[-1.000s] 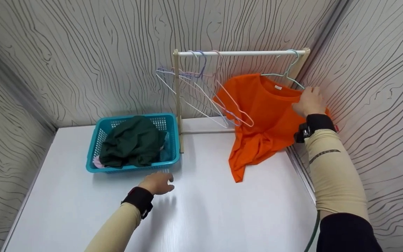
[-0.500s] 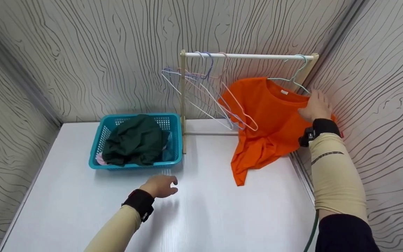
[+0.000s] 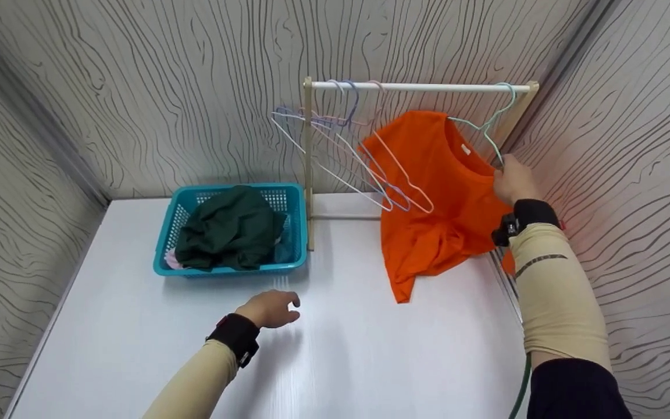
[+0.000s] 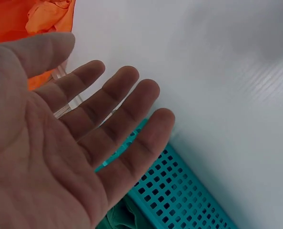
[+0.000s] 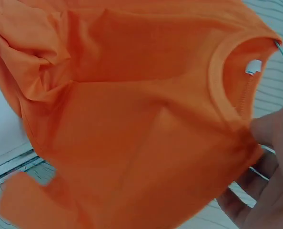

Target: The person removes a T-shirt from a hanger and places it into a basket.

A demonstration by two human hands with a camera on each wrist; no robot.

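An orange T-shirt (image 3: 428, 169) hangs on a mint-green hanger (image 3: 489, 125) at the right end of the rail, its lower part bunched on the table. My right hand (image 3: 515, 179) pinches the shirt's shoulder beside the neckline, close to the hanger's sloping arm. In the right wrist view the thumb (image 5: 265, 131) lies over the cloth and the other fingers pass behind it. A white label (image 5: 253, 67) shows inside the collar. My left hand (image 3: 270, 308) hovers over the table, holding nothing; its fingers (image 4: 127, 114) are loosely extended in the left wrist view.
A teal basket (image 3: 230, 271) with dark green cloth (image 3: 227, 230) stands at the back left, beside the rack's wooden post (image 3: 309, 157). White, purple and pink hangers hang near the left end of the white rail (image 3: 434, 87). Patterned walls close off the back and sides.
My right hand has gone from lying with spread fingers on the shirt's shoulder to gripping it, pulling that side down and inward. The hanger and neckline now tilt more steeply. My left hand hardly moved.
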